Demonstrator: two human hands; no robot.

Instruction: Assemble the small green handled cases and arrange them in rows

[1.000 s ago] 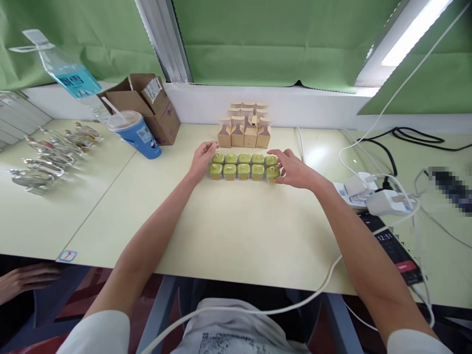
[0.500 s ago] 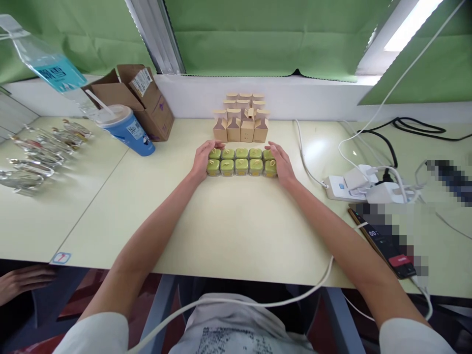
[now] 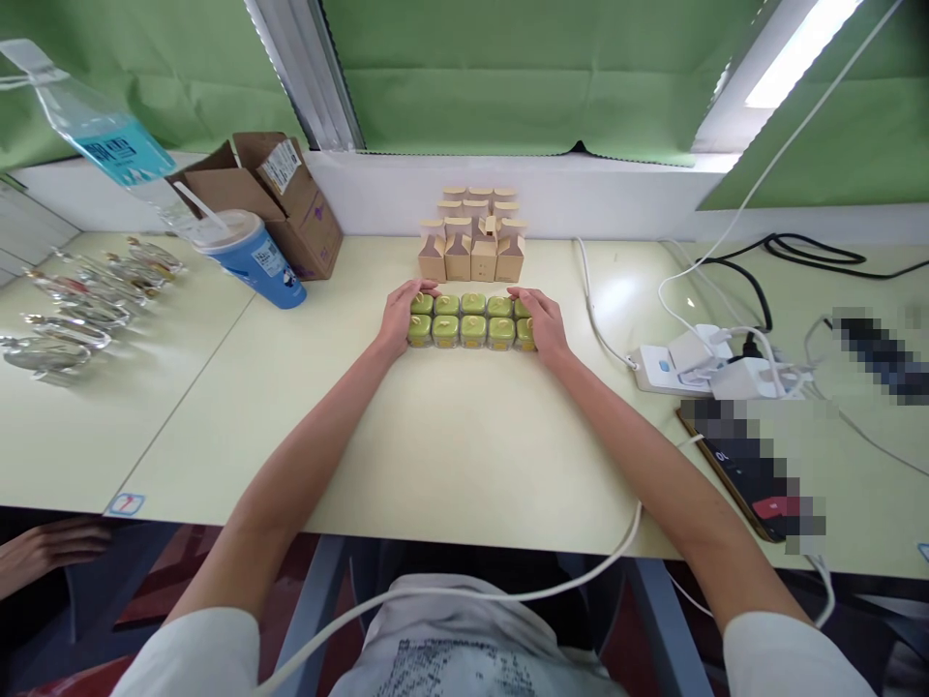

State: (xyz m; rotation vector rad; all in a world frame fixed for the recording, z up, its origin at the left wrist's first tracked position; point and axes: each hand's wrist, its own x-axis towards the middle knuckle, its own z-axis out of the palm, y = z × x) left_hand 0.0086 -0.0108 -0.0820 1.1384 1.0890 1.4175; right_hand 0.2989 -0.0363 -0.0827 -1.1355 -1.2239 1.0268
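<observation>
Two rows of small clear jars with green lids [image 3: 473, 331] stand packed together on the table in front of me. My left hand [image 3: 400, 318] is cupped round the left end of the rows, its fingers bent over the far corner. Round the right end curls my right hand [image 3: 541, 324], its fingertips over the back-row lids and its palm against the end jars. Between them the hands hold the block of jars from both sides. My fingers partly hide the end jars. Just behind the jars stand several small tan cardboard boxes [image 3: 471, 259] with raised flaps.
A blue cup [image 3: 265, 261] with a straw, an open carton [image 3: 301, 218] and a hanging bottle [image 3: 120, 150] are on the left. Beyond lie several shiny clear-wrapped items [image 3: 87, 300]. A power strip [image 3: 672, 373], cables and a phone [image 3: 733, 474] sit right. Another person's hand [image 3: 54, 550] shows lower left.
My right hand has moved slightly left and covers more of the right-end lids. My left hand stays at its end. The whole view has shifted a little.
</observation>
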